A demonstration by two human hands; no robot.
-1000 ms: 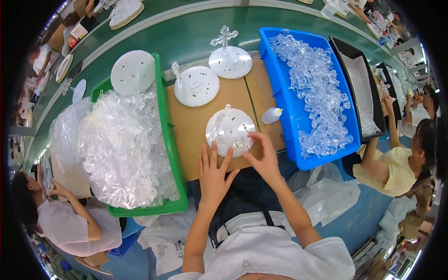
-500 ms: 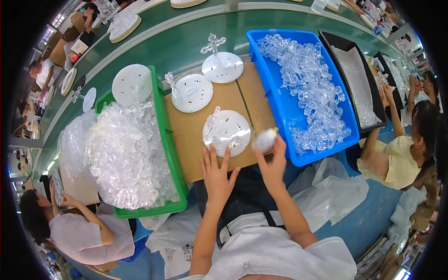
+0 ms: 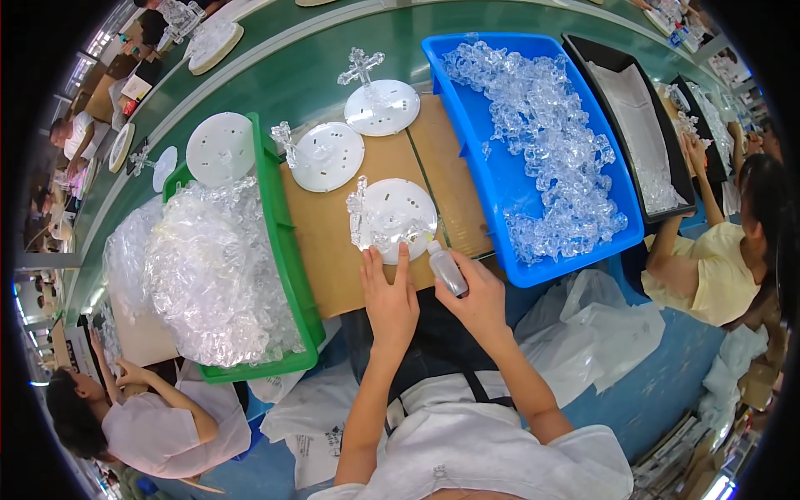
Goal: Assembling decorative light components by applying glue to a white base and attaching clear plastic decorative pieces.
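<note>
While I watch from a distance, the left hand [image 3: 390,310] keeps its place at the near side of the white disc [image 3: 412,200], palm down, fingers a little apart, fingertips over the disc's near rim, much as half a second ago. A clear ornate piece [image 3: 357,215] stands along the disc's left edge. The real change is to the right: the squeeze bottle [image 3: 448,271], blurred then and pointing its tip away from me, now slants with its tip at the disc's near right edge; whether it touches I cannot tell. The right hand [image 3: 482,302] has thumb and fingers clamped around the bottle's body.

As for edges, the green bin [image 3: 289,250] walls my left, heaped with clear parts. Brown cardboard [image 3: 323,271] runs from it to the disc, giving the left hand sideways room. On the far side, two more discs [image 3: 333,171] with upright clear pieces limit reach. To the right, another stretch of cardboard leads to the blue bin [image 3: 473,133], whose near left corner sits near the right hand, well short of touching it.
</note>
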